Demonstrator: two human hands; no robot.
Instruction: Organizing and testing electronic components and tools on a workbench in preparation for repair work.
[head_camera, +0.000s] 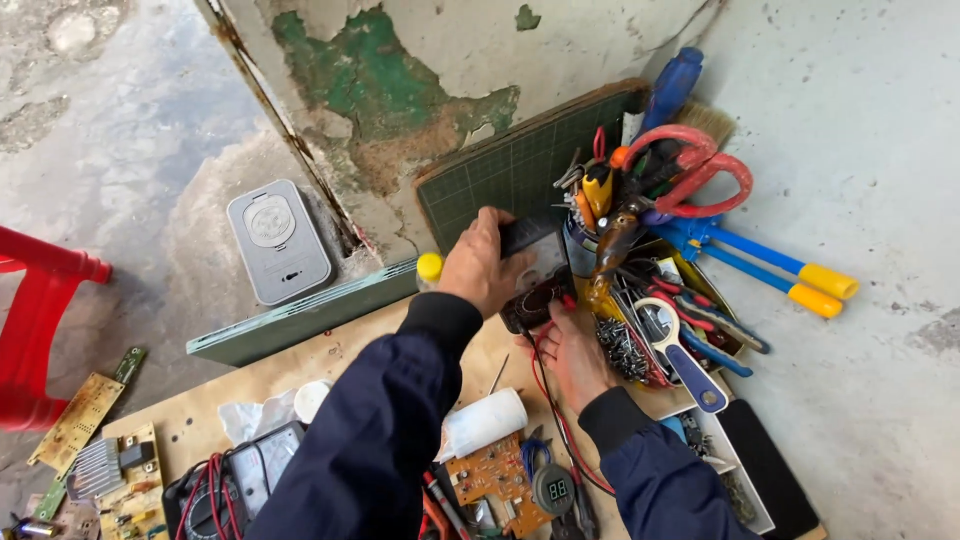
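My left hand (482, 262) grips the top of a black multimeter (538, 262) that stands tilted at the back of the wooden table (330, 365). My right hand (575, 350) touches the meter's lower edge, fingers by its dial, where red and black leads (545, 385) run out. Both arms wear dark blue sleeves. A yellow cap (429, 266) shows just left of my left hand.
A tool holder (650, 215) with red scissors, blue pliers and screwdrivers stands right of the meter. A green cutting mat (515, 165) leans on the wall. An orange circuit board (497, 478), white roll (482, 422), second meter (262, 465) and parts tray (735, 470) lie nearby.
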